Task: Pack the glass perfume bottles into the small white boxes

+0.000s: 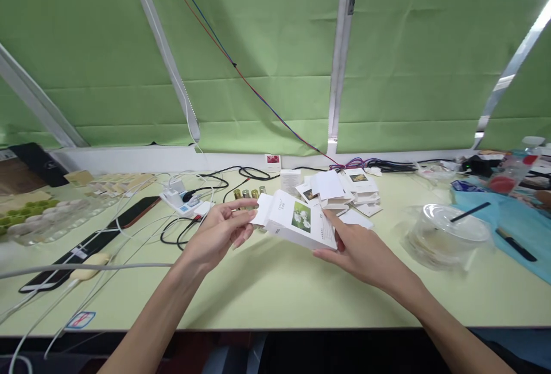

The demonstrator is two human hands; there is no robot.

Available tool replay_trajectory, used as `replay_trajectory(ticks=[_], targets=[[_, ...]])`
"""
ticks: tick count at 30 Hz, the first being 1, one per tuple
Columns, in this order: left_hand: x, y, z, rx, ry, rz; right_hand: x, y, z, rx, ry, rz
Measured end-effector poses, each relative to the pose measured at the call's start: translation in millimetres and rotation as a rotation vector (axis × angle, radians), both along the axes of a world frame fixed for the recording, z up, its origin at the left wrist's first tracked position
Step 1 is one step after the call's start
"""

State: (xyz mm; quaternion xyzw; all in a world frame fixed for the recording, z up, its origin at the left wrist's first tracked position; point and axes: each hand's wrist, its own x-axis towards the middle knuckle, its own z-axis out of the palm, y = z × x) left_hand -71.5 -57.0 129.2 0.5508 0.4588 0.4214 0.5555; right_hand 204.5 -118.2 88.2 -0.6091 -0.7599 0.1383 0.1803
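Two hands show in the head view: the left hand point(226, 225) pinches the end flap point(260, 213) of a white cardboard flower-picture box point(301, 222), and the right hand point(357, 245) grips its other end. The flap isn't tucked in yet (I can't see inside). Right of the box, a round clear plastic bowl point(434, 243) holds something pale.
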Motion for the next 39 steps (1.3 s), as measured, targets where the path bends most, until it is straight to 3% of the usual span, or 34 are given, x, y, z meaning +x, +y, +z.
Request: replay_trajectory(ticks=[6,10,13,17,27,34,39], targets=[[23.6,-16.7,4.8,0.015,-0.039,-0.072,-17.5,6.7,-17.8,-0.027,0.113,-0.057],[36.4,-26.2,3.4,0.04,-0.058,-0.056,-31.4,11.4,-34.9,0.134,0.203,-0.131],[41.0,-29.5,-0.4,0.032,-0.077,-0.079,-37.4,13.9,-42.3,0.269,0.328,-0.053],[41.3,-30.5,-1.5,0.027,-0.065,-0.073,-39.3,16.4,-47.2,0.295,0.44,0.094],[28.2,-31.1,10.2,0.105,0.064,-0.006,-41.6,15.7,-57.7,0.404,0.234,0.125],[18.3,-28.3,8.6,0.191,0.301,-0.148,-41.7,13.3,-55.5,0.473,0.198,0.139],[11.4,-27.3,8.7,0.183,0.476,-0.25,-40.4,12.6,-57.6,0.416,0.192,0.177]])
